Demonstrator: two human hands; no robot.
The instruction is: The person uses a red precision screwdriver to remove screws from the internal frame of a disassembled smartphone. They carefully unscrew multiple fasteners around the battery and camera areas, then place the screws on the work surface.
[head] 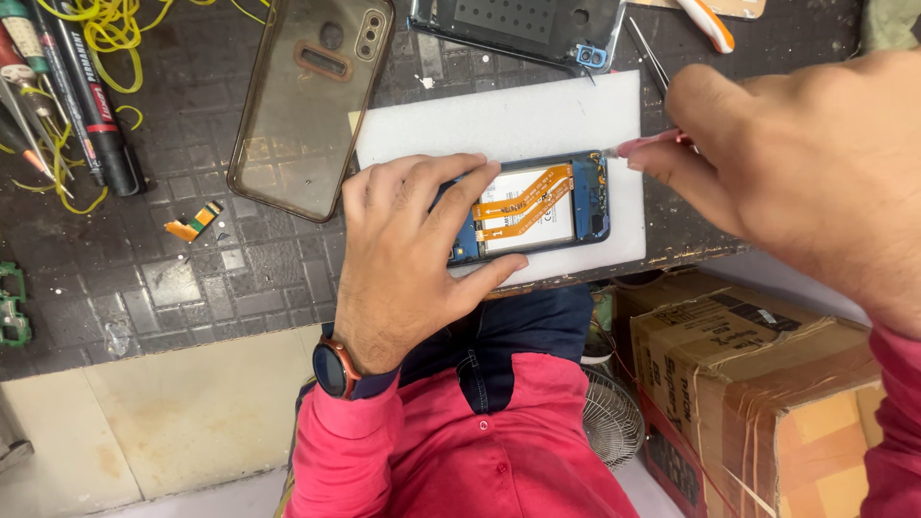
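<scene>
— What's under your hands, biggest thing first?

— The dark grid mat on my bench, then the white foam pad lying on it. On that pad sits one opened phone, back cover off, its battery showing with two orange flex ribbons running across it.

— And your left hand?

— My left hand lies over the phone's left end, spread loosely: thumb along the near edge, fingers along the far edge, clamping the frame flat to the pad.

— The right?

— My right hand is closed, thumb and forefinger pinched on one thin pink-handled tool. Its tip touches the phone's upper right corner.

— What else, counted?

— One clear smoky phone case left of the pad, one dark phone back beyond it, one pair of tweezers beside that. Several marker pens at the far left; I can't count them surely. One small orange ribbon scrap lies near the case.
</scene>
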